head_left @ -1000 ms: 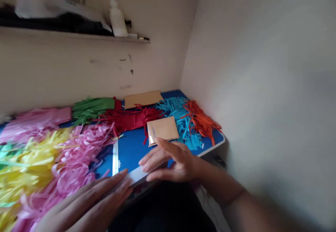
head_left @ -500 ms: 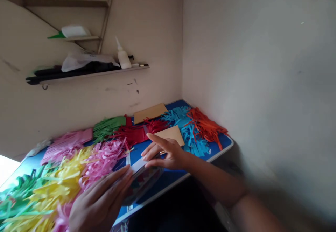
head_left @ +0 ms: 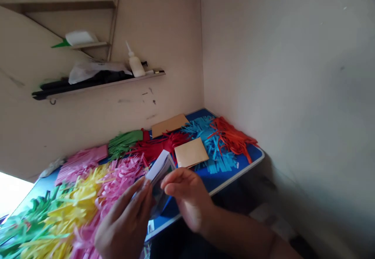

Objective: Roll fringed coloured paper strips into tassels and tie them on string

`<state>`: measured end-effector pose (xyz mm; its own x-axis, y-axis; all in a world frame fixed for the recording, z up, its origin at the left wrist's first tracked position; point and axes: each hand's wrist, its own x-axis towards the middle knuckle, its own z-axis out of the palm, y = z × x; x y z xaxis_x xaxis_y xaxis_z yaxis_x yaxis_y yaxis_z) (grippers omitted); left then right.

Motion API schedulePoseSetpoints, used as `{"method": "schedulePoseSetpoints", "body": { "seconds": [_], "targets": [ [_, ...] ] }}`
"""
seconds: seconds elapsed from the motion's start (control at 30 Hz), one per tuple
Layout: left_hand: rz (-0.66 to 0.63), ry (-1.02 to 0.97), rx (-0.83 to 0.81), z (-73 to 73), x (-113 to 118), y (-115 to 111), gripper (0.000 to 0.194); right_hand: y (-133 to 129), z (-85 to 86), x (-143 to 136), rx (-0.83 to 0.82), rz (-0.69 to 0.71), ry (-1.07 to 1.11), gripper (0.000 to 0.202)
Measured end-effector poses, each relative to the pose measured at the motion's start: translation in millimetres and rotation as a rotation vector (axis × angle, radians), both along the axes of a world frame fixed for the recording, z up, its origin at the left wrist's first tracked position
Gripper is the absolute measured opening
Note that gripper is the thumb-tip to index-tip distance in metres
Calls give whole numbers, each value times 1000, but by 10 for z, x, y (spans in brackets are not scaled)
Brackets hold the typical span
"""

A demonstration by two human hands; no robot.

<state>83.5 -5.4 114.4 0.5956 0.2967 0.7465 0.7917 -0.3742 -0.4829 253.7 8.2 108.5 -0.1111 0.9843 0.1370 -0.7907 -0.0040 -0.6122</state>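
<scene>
My left hand point(head_left: 124, 216) is closed on a clear plastic packet point(head_left: 159, 200) with a white folded top strip point(head_left: 159, 165). It pinches the packet's left side and holds it tilted above the table's front edge. My right hand point(head_left: 187, 196) is beside the packet's right side, its fingers curved and lying together, with nothing visible in them. Whether its fingertips touch the plastic I cannot tell. The packet's contents are blurred and partly hidden by my hands. Just beyond the hands, a tan folded card point(head_left: 191, 152) lies on the blue table point(head_left: 211, 179).
Fringed paper bundles spread over the table: pink point(head_left: 124, 173), yellow point(head_left: 73, 200), green point(head_left: 124, 143), red point(head_left: 158, 145), light blue point(head_left: 215, 145) and orange point(head_left: 231, 134). Another tan card point(head_left: 170, 125) lies by the wall. Above, a shelf point(head_left: 117, 83) holds a white nozzle bottle point(head_left: 136, 64).
The packet's white strip has tilted up, its far end rising. My right hand has come off the strip and moved down and toward me, its index finger now curled in.
</scene>
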Motion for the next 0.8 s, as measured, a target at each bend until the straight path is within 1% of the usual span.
{"method": "schedulePoseSetpoints", "body": {
  "seconds": [0.03,0.07,0.1,0.17,0.3,0.47,0.53,0.7,0.8],
  "targets": [
    [8,28,7,-2,43,-6,71,-23,-45,-93,-125,58,62,24],
    [15,29,16,-4,80,-10,72,-23,-79,-166,-210,80,105,27],
    [21,19,17,-6,111,-13,73,-7,-101,-217,-263,77,132,28],
    [27,15,9,-10,147,-16,73,48,-109,-261,-312,40,145,28],
    [-8,84,-3,-11,153,-16,70,116,-70,-259,-370,-11,140,27],
    [-56,113,-92,-51,135,-5,51,122,-73,-292,-405,-22,114,26],
    [-68,107,-89,-68,129,3,49,131,-85,-303,-402,-22,104,26],
    [-58,137,-98,-74,130,10,61,163,-84,-300,-388,-42,56,25],
    [-48,56,-132,-90,148,3,72,178,-65,-285,-417,-65,40,25]
  ]
}}
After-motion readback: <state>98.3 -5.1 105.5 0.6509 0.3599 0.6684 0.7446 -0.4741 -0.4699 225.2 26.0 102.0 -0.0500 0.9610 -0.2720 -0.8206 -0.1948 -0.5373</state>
